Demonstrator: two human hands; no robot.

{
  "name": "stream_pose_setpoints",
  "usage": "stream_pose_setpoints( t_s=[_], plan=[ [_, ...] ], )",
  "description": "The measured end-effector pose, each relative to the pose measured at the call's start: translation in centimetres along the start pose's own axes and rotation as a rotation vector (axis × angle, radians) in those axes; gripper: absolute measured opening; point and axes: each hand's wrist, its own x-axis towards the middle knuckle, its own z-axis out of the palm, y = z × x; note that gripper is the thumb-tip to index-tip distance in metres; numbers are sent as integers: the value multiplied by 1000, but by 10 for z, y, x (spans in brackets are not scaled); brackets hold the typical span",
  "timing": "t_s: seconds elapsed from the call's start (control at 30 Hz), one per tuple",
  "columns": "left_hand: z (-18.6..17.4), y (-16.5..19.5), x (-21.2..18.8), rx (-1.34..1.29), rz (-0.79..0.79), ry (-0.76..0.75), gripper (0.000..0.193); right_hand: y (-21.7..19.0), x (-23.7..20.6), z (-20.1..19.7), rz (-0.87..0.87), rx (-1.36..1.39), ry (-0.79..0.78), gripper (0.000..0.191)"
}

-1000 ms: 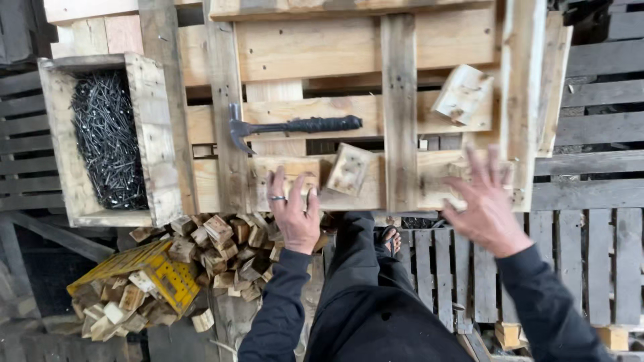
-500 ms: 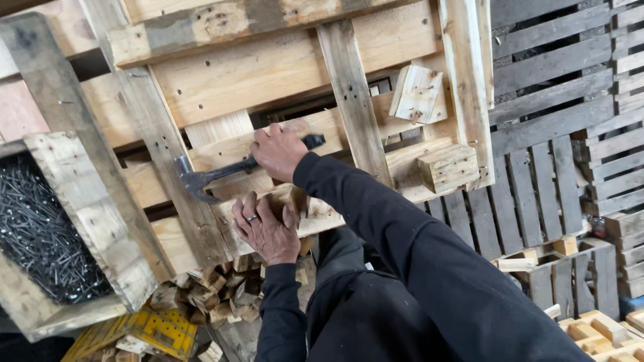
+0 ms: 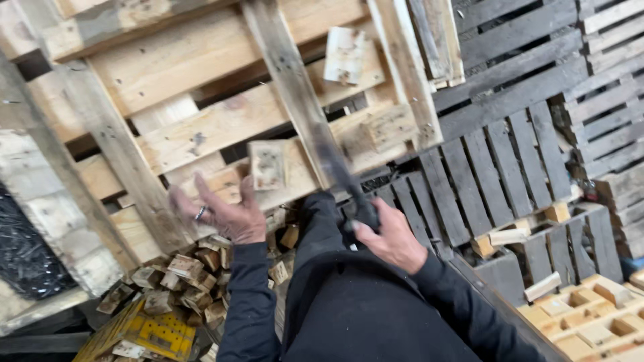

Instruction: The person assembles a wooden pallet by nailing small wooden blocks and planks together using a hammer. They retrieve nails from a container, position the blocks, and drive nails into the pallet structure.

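My right hand grips the dark handle of a hammer, which is blurred and points up across a light wooden pallet. My left hand, a ring on one finger, is spread open over the pallet's near edge. Just above its fingers sits a small square wooden block. A second block lies further up on the pallet boards, and a third block sits at the pallet's right side.
A wooden box of dark nails stands at the left. A heap of small wood offcuts and a yellow perforated piece lie below the pallet. Dark grey pallets fill the right; pale blocks sit at bottom right.
My right hand has taken the hammer off the pallet and drawn it back towards me. My left hand has lifted off the small block and opened. The view has swung left.
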Motion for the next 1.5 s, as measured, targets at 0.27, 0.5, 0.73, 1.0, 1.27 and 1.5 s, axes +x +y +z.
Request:
stream_pose_setpoints(
  t_s=[0.27,0.5,0.73,1.0,1.27,1.5],
  plan=[
    [131,167,-48,-314,201,-831,142,144,-134,-7,568,498,379,23],
    [160,184,-35,-1203,-771,-1017,102,172,-154,-24,360,621,337,22],
    [159,171,1,-1348,-1023,-1090,93,156,-120,-24,412,627,306,19],
    [168,164,-22,-397,132,-745,97,60,-91,-77,42,512,346,20],
    [171,145,-24,-538,111,-763,103,-1,-21,-107,-929,509,499,33],
    [170,152,-21,-444,102,-791,106,14,15,-97,178,113,337,31]
  ],
)
